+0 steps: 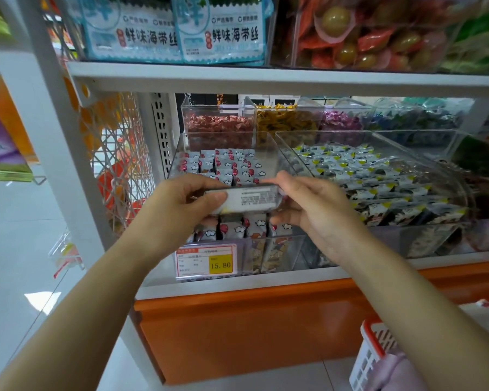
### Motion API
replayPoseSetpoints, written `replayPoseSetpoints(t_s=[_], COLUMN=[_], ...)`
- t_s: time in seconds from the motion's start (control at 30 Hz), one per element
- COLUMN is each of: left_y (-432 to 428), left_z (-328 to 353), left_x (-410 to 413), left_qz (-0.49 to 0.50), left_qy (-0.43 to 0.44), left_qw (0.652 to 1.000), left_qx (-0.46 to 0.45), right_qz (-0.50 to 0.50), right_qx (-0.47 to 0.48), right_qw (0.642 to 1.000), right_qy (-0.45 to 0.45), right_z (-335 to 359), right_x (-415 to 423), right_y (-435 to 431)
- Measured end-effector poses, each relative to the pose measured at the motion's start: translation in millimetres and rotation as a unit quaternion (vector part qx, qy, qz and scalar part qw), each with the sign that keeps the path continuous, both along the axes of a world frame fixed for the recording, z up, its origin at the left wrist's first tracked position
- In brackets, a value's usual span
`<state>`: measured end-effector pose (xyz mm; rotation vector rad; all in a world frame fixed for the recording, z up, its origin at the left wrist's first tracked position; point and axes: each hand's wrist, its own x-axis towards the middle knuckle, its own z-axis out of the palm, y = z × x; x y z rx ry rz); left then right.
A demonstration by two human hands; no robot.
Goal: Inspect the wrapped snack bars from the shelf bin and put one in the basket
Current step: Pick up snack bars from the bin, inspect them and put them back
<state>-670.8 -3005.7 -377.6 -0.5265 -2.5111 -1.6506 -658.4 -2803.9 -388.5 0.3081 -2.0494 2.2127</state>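
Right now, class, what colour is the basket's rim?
Red, on a white basket; it shows in the head view.

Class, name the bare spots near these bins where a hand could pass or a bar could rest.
Free: the narrow white shelf ledge between price tag and orange panel; the open gap over the snack bars. Crowded: the left bin and right bin, packed full.
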Motion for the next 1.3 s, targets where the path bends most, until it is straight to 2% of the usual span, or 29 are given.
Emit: replayPoseSetpoints(t_s=[0.07,0.13,0.17,0.23,0.3,0.37,0.4,0.47,0.53,0.6,0.73,0.87,0.97,1.07,1.1,1.13,1.23,1.27,1.3], left_y=[4.0,8.1,9.9,12.6,11.5,6.1,2.4,-6.1,-12.4,-15.3,-15.7,-15.7,-15.8,-16.3,-16.3,-16.2,-15.2,-14.8,-14.4], left_z=[-0.7,0.1,0.5,1.2,0.3,-0.2,-0.8,-6.0,-13.9,-19.0,-21.6,-22.5,-22.7,-23.3,-23.4,-23.1,-22.8,-22.6,-22.4], left_x=[-0.2,1.3,1.8,3.2,-0.6,-9.3,-14.2,-26.5,-36.5,-41.1,-43.2,-44.1,-44.1,-44.2,-44.3,-44.5,-44.1,-43.8,-43.6], left_qz=[0.033,0.055,0.062,0.074,0.121,0.178,0.190,0.186,0.169,0.155,0.144,0.133,0.126,0.119,0.118,0.116,0.116,0.117,0.117], left_qy=[-0.010,-0.019,-0.024,-0.009,0.096,0.211,0.231,0.204,0.157,0.142,0.145,0.155,0.155,0.150,0.147,0.145,0.142,0.142,0.143], left_qw=[0.999,0.996,0.995,0.995,0.987,0.940,0.912,0.877,0.863,0.865,0.889,0.897,0.902,0.906,0.907,0.908,0.909,0.908,0.909], left_qx=[0.042,0.068,0.077,0.063,-0.036,-0.201,-0.280,-0.394,-0.450,-0.456,-0.410,-0.392,-0.383,-0.377,-0.377,-0.376,-0.375,-0.375,-0.375], right_qz=[0.019,-0.003,-0.022,-0.050,-0.089,-0.145,-0.168,-0.193,-0.206,-0.206,-0.153,-0.108,-0.057,-0.014,-0.004,0.004,-0.009,-0.033,-0.053], right_qx=[0.032,0.134,0.157,0.136,0.109,0.108,0.117,0.158,0.222,0.290,0.448,0.551,0.614,0.707,0.717,0.710,0.609,0.584,0.582], right_qw=[0.999,0.989,0.985,0.986,0.986,0.979,0.974,0.962,0.946,0.926,0.864,0.807,0.771,0.692,0.682,0.690,0.783,0.802,0.801], right_qy=[0.019,0.056,0.071,0.087,0.088,0.096,0.102,0.112,0.114,0.124,0.174,0.183,0.156,0.148,0.143,0.140,0.126,0.124,0.127], right_z=[-2.6,-3.9,-3.8,-2.0,3.5,11.3,15.6,22.4,27.1,31.5,38.1,33.7,25.7,18.2,17.6,18.7,26.6,28.2,28.0], right_x=[1.2,2.8,3.0,1.0,-5.7,-20.7,-31.1,-56.0,-83.1,-109.1,-147.0,-168.3,-179.8,-186.4,-188.4,-190.6,-200.8,-205.5,-210.4], right_y=[-4.6,-9.5,-11.8,-14.3,-15.2,-15.5,-16.9,-23.2,-32.6,-42.3,-59.5,-78.8,-83.8,-81.6,-79.9,-78.6,-77.7,-77.4,-77.8])
